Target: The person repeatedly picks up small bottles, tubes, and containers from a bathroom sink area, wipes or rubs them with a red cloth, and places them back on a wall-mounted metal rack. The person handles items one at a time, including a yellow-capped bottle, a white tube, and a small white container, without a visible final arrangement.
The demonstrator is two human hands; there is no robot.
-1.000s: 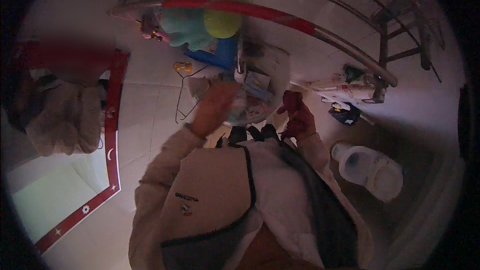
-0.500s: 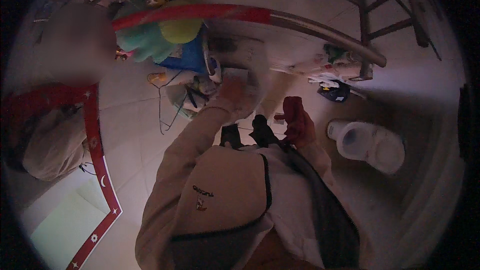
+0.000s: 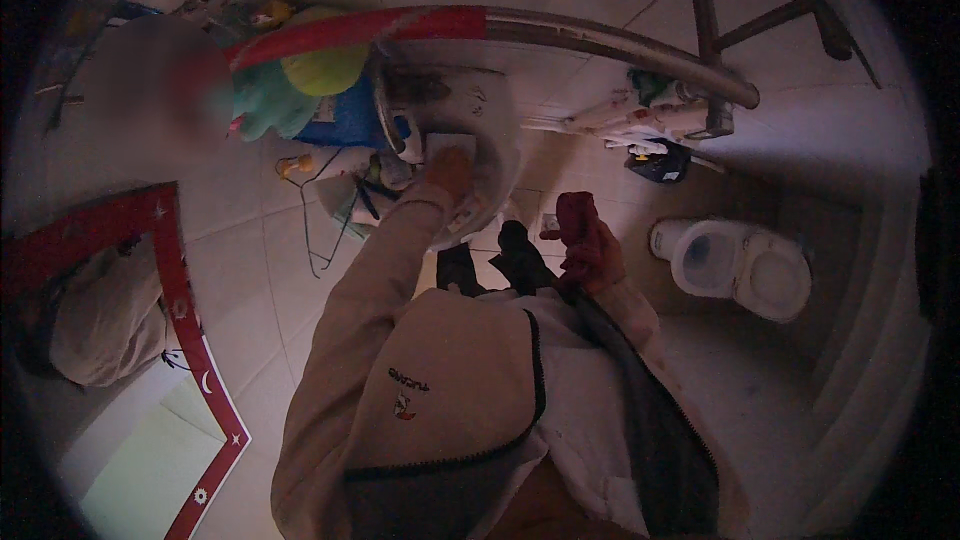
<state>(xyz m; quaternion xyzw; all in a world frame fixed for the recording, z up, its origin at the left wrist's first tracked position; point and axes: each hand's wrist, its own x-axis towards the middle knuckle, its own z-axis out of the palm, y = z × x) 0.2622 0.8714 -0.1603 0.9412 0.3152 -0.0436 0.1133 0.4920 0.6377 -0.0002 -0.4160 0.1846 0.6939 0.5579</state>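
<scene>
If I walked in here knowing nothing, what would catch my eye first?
Probably the red-and-metal bar arching across the top, with the patterned red frame at the left. Next, in the middle, the left hand reaches over the pale sink, while the right hand holds a dark red bundle. The white toilet stands out at the right.

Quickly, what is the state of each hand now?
Left hand: at the sink, open or closed cannot be told.
Right hand: holding a dark red item.
</scene>
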